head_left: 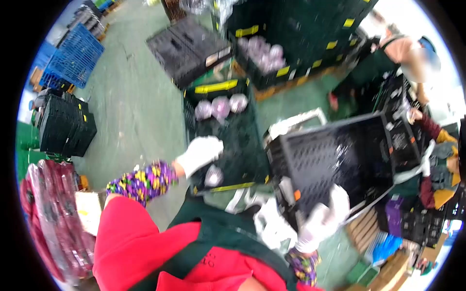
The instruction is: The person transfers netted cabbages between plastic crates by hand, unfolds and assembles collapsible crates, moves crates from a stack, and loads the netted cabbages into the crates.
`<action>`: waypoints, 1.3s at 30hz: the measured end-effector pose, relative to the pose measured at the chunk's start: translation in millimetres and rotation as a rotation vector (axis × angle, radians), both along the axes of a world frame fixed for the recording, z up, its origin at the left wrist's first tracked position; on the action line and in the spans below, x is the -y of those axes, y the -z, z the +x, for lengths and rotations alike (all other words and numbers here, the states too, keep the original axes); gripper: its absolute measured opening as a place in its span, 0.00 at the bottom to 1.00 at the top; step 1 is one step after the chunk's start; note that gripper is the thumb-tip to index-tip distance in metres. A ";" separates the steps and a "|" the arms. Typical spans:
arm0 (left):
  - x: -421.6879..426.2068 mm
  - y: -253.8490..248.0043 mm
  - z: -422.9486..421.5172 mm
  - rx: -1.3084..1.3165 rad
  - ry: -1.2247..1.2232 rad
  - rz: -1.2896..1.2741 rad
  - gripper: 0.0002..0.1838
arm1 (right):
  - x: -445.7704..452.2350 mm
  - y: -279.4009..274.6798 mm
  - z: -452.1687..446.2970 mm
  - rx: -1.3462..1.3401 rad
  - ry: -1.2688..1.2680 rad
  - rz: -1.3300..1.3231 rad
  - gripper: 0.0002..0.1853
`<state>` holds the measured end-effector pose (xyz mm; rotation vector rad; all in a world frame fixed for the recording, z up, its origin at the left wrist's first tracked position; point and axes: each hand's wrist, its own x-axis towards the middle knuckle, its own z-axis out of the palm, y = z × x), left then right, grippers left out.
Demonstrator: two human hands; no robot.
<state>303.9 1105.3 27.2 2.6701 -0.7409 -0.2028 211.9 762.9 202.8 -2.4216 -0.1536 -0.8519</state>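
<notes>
While the gloved left hand hangs over the dark green crate toward its eight o'clock, blur hides whether it grips anything. Inside, three wrapped bundles sit from eleven to one o'clock, a lone bundle near seven. Probably the step is handling these bundles, and the next move calls for a gentle grasp. Fingers extended, the seemingly empty right hand is at the black crate's six o'clock.

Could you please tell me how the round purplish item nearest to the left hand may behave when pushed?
The round purplish item would probably roll, since it looks rounded and bare crate floor lies beside it. Its shine suggests plastic wrapping, so it might slip against the gloved left hand. Its weight is hard to judge.
</notes>
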 end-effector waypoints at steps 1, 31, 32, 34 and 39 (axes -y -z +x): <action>-32.5 33.0 16.7 -0.071 -0.099 -0.019 0.10 | -46.1 13.4 2.3 -0.257 -0.128 0.102 0.22; -17.5 371.5 206.4 -0.864 -0.142 0.043 0.52 | -269.4 537.8 73.3 -1.178 0.909 1.864 0.45; -10.8 371.7 194.6 -0.872 -0.115 0.020 0.53 | -265.4 546.2 74.6 -1.118 0.951 1.868 0.42; -3.8 387.9 183.4 -0.868 -0.091 -0.096 0.57 | -246.2 539.3 78.5 -1.014 0.968 1.873 0.32; 18.7 429.1 177.5 -1.179 -0.168 -0.416 0.36 | -192.2 554.7 69.6 -1.036 0.551 2.369 0.32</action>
